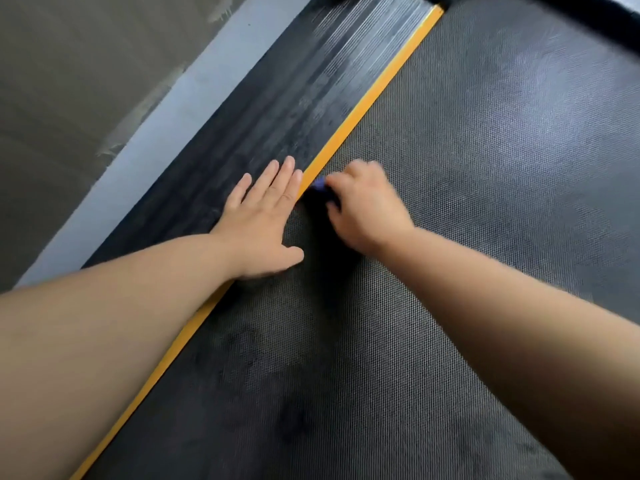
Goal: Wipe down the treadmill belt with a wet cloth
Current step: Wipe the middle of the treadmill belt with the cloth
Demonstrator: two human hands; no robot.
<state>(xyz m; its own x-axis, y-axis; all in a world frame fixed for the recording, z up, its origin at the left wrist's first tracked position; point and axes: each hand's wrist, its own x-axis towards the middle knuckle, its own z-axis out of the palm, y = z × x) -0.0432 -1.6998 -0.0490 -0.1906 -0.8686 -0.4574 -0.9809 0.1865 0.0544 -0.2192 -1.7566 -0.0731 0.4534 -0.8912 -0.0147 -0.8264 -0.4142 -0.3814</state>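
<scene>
Left hand lies flat, fingers straight and close together on the ribbed side rail. Its palm hides part of the yellow strip, and the thumb is out on the belt. Right hand, kinda blurry, is curled over the cloth on the belt just beside those fingertips. Only a purple corner peeks out.

No readable text, label, brand, number or sign shows anywhere in this view.
</scene>
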